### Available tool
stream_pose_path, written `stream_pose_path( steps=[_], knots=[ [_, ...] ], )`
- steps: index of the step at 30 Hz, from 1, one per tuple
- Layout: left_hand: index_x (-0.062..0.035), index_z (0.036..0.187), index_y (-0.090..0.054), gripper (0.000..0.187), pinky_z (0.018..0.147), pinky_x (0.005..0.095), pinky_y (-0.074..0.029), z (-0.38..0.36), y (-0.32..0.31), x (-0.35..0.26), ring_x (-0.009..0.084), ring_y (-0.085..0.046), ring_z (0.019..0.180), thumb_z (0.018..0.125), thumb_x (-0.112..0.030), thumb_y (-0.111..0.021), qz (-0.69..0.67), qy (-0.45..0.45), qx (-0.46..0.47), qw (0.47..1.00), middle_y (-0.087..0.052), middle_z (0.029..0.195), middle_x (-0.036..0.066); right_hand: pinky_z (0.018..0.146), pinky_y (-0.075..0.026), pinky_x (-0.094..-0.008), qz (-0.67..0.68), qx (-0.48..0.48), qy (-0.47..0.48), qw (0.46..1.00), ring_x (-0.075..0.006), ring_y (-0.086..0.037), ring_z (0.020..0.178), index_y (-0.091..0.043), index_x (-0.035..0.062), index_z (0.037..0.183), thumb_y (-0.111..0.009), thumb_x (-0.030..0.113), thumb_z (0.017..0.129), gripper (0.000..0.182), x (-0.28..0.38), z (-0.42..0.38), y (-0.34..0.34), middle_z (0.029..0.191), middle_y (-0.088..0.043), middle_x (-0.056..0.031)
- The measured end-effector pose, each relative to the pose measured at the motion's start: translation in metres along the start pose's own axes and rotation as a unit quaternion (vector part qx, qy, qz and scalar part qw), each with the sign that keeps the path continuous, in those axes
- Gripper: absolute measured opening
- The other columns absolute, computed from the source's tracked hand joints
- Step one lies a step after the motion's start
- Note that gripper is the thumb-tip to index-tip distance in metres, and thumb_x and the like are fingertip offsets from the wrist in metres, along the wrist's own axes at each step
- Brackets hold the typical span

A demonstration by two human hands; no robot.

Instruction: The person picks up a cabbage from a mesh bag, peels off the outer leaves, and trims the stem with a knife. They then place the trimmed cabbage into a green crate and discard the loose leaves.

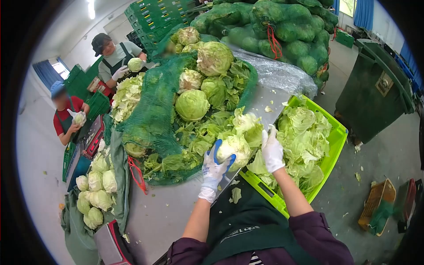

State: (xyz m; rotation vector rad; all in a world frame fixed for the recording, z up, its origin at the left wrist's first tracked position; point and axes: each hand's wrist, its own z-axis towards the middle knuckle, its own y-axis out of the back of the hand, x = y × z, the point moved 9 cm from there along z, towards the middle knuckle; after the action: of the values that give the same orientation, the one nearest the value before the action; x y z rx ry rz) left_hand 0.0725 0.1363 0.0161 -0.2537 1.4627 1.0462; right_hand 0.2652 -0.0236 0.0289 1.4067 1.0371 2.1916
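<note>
A pale, partly stripped cabbage head [233,150] with loose outer leaves rests in my left hand [214,167], its blue-palmed white glove curled around the near side. To the right of the cabbage, my right hand [272,151] in a white glove points its fingers upward, apart, with nothing seen in them. It hovers by the inner edge of a lime-green crate [338,145] heaped with cabbage leaves [304,132]. Ahead of my left hand, an opened green net sack [152,106] lies on the metal table [163,212], with whole cabbages [192,105] and torn leaves in it.
Full net sacks [282,33] of cabbages are piled behind the table. A dark green bin [373,88] stands at right, an orange crate [376,206] on the floor. Trimmed cabbages [100,194] lie at left. Two co-workers [119,59] each hold a cabbage across the table.
</note>
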Motion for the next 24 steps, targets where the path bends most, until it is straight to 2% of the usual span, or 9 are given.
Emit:
stream_pose_path(
  steps=[2,3,4,6,9,15,20,22,24],
  knots=[
    [-0.0049,0.128,-0.049,0.071,0.094,0.0377,-0.043,-0.003,0.007,-0.026,0.0294,-0.053,0.108,0.07,-0.034,-0.08,0.106,-0.098,-0.09,0.985,-0.047,0.122,0.016,0.052,-0.048,-0.0472,0.041,0.06,0.021,0.997,-0.039,-0.059,0.056,-0.032,0.0075,0.139,-0.038,0.041,0.098,0.054,0.021,-0.031,0.005,0.065,-0.062,-0.0205],
    [-0.0028,0.121,-0.053,0.064,0.094,0.038,-0.043,-0.002,0.007,-0.035,0.0306,-0.053,0.108,0.07,-0.031,-0.08,0.046,-0.13,-0.127,0.982,-0.049,0.119,0.017,0.051,-0.047,-0.0476,0.061,0.057,0.043,0.996,-0.039,-0.058,0.054,-0.031,0.0098,0.141,-0.038,0.041,0.098,0.053,0.026,-0.045,0.002,0.064,-0.061,-0.0206],
    [-0.0028,0.121,-0.053,0.064,0.094,0.038,-0.043,0.001,0.003,-0.034,0.0306,-0.053,0.108,0.07,-0.031,-0.08,0.043,-0.132,-0.123,0.983,-0.049,0.119,0.017,0.05,-0.046,-0.048,0.082,0.054,0.064,0.993,-0.0391,-0.058,0.053,-0.03,0.0122,0.142,-0.038,0.04,0.098,0.053,0.03,-0.059,-0.002,0.063,-0.06,-0.0208],
    [-0.0015,0.116,-0.054,0.06,0.093,0.0387,-0.043,0.005,-0.001,-0.024,0.0302,-0.051,0.11,0.07,-0.029,-0.081,0.058,-0.114,-0.141,0.982,-0.052,0.117,0.018,0.05,-0.045,-0.0481,0.099,0.022,0.096,0.99,-0.0396,-0.057,0.053,-0.027,0.0055,0.142,-0.039,0.04,0.098,0.057,0.026,-0.075,-0.024,0.06,-0.059,-0.0213],
    [-0.0014,0.116,-0.054,0.059,0.093,0.0403,-0.042,0.004,-0.005,-0.038,0.0322,-0.051,0.109,0.07,-0.027,-0.08,0.098,-0.102,-0.14,0.98,-0.053,0.115,0.019,0.049,-0.046,-0.0476,0.056,0.095,0.04,0.993,-0.0387,-0.058,0.052,-0.031,0.0004,0.14,-0.039,0.039,0.097,0.058,0.028,-0.072,-0.036,0.059,-0.059,-0.0205],
    [-0.0007,0.114,-0.054,0.059,0.094,0.0426,-0.041,0.004,-0.008,-0.049,0.0346,-0.05,0.107,0.071,-0.032,-0.078,0.173,-0.077,-0.179,0.966,-0.053,0.115,0.02,0.049,-0.047,-0.0464,0.001,0.075,0.065,0.995,-0.0376,-0.06,0.052,-0.048,-0.0035,0.128,-0.04,0.04,0.096,0.054,0.037,-0.047,-0.035,0.062,-0.062,-0.0193],
    [-0.001,0.111,-0.055,0.062,0.093,0.0461,-0.04,0.013,-0.012,-0.056,0.0377,-0.05,0.108,0.07,-0.042,-0.076,0.197,-0.047,-0.181,0.962,-0.054,0.116,0.02,0.061,-0.051,-0.0464,-0.005,0.106,0.053,0.993,-0.0381,-0.064,0.067,-0.053,-0.0017,0.121,-0.038,0.041,0.096,0.051,0.038,-0.032,-0.034,0.071,-0.064,-0.0227],
    [-0.0014,0.11,-0.056,0.062,0.094,0.0463,-0.039,0.015,-0.013,-0.061,0.0373,-0.05,0.108,0.071,-0.045,-0.074,0.208,-0.031,-0.162,0.964,-0.054,0.116,0.02,0.073,-0.049,-0.0501,0.047,0.145,-0.019,0.988,-0.0427,-0.062,0.077,-0.061,-0.0019,0.103,-0.03,0.044,0.097,0.056,0.008,-0.014,-0.052,0.08,-0.064,-0.0259],
    [-0.0022,0.11,-0.055,0.062,0.098,0.0466,-0.036,-0.004,-0.015,-0.061,0.0373,-0.051,0.107,0.07,-0.044,-0.076,0.211,-0.095,-0.174,0.957,-0.054,0.115,0.019,0.082,-0.045,-0.0513,0.09,0.139,-0.099,0.981,-0.0451,-0.059,0.087,-0.065,-0.0023,0.087,-0.023,0.046,0.098,0.065,-0.059,0.017,-0.076,0.086,-0.063,-0.0285]
  ],
)
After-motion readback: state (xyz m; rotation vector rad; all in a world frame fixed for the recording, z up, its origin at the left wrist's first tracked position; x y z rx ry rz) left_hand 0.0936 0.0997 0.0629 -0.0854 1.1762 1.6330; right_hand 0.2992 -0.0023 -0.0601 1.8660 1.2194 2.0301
